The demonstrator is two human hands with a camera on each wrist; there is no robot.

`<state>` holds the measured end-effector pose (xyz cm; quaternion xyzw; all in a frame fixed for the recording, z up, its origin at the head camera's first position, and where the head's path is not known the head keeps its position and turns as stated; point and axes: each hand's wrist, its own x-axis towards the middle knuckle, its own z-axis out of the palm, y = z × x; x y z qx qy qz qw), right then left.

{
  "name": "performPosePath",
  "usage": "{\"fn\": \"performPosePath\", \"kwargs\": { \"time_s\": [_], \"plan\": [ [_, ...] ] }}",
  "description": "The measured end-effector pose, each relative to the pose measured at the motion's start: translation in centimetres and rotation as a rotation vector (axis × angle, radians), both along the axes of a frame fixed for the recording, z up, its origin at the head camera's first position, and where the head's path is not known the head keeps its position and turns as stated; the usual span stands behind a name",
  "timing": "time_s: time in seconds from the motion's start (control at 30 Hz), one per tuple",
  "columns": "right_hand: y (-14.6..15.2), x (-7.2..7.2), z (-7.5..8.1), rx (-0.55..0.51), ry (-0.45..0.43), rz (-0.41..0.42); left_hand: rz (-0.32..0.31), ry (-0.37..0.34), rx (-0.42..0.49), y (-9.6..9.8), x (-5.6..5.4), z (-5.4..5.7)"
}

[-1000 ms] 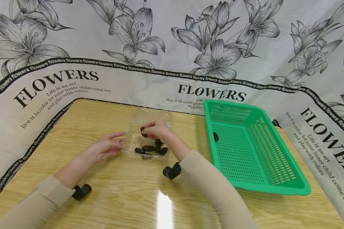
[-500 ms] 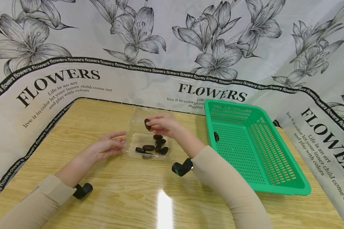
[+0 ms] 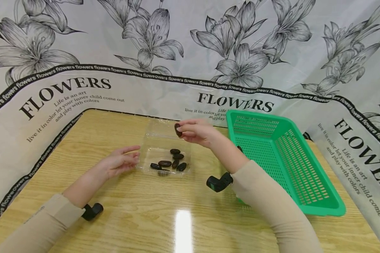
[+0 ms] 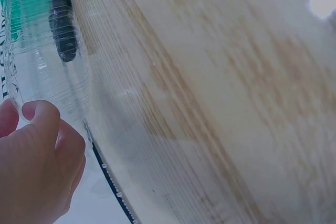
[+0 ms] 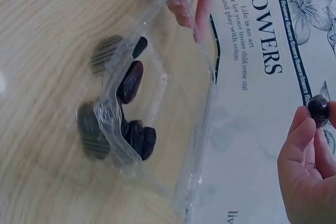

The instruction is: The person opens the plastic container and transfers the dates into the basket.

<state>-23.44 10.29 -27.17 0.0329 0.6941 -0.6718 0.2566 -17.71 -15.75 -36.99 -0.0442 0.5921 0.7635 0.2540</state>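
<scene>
My right hand (image 3: 200, 133) pinches one dark brown date (image 3: 178, 130) between thumb and fingertips, above the raised lid of a clear plastic box (image 3: 156, 154). In the right wrist view the same date (image 5: 318, 109) shows glossy between the fingers. Several more dates (image 3: 165, 163) lie in the near part of the box, some seen through its ribbed wall. My left hand (image 3: 121, 162) is at the box's left side; in the left wrist view its thumb and finger (image 4: 42, 116) pinch the box edge.
A green perforated basket (image 3: 320, 211) stands on the right of the wooden table (image 3: 139, 218); a date (image 3: 239, 148) inside it is mostly hidden behind the right forearm. Flower-printed cloth (image 3: 164, 91) rises behind the table. Black wrist cameras (image 3: 220, 182) hang from both wrists.
The right hand has lifted a date out of the box and carried it up and to the right. The left hand has stayed at the box edge.
</scene>
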Motion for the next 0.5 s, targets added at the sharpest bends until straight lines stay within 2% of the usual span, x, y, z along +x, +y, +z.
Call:
{"fn": "performPosePath", "kwargs": {
  "time_s": [0.3, 0.5],
  "plan": [
    [3.0, 0.0, 1.6, -0.044, 0.031, -0.043, -0.005, 0.002, 0.017, 0.0, 0.0, -0.1],
    [5.4, -0.1, 2.1, -0.001, 0.051, -0.051, -0.001, 0.0, 0.022, 0.0, -0.1, -0.2]
  ]
}}
